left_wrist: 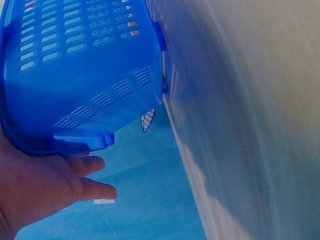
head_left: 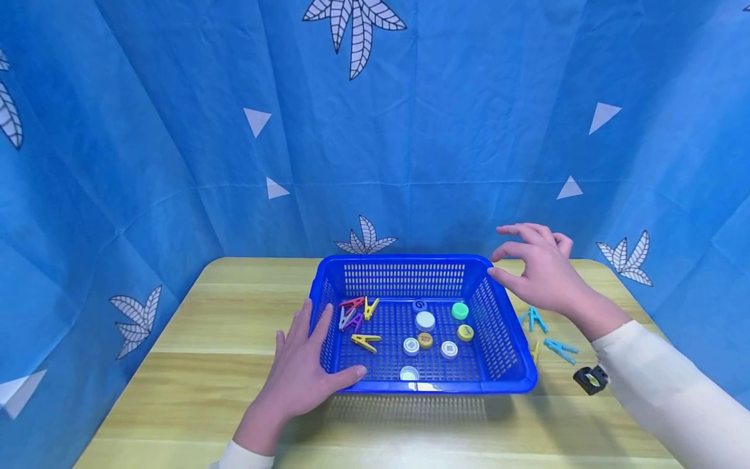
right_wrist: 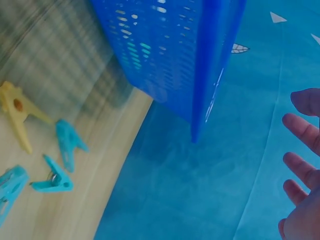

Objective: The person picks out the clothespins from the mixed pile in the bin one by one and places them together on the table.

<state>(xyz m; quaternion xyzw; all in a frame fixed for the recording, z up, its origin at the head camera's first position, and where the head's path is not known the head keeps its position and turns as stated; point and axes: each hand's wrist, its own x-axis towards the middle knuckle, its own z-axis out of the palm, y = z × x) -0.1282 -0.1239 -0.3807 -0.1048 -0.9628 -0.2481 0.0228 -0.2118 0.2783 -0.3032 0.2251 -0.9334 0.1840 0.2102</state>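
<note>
A blue plastic basket (head_left: 445, 387) stands on the wooden table. Inside it, several clothespins, among them a yellow clothespin (head_left: 366, 342) and a red clothespin (head_left: 353, 303), lie to the left. Several bottle caps, including a green cap (head_left: 459, 311) and a white cap (head_left: 425, 320), lie toward the middle and right. My left hand (head_left: 305, 365) is at the basket's front left corner, fingers extended and spread, thumb over the front rim. At the back right corner, my right hand (head_left: 541, 270) hovers with loosely bent, spread fingers. It holds nothing; the right wrist view shows it apart from the basket.
Outside the basket, to its right, a blue clothespin (head_left: 560, 350), a yellow clothespin (right_wrist: 19, 112) and others lie on the table (head_left: 234, 326). A blue patterned curtain (head_left: 410, 130) hangs behind the table and along both sides. A black wrist strap (head_left: 590, 380) is by the right sleeve.
</note>
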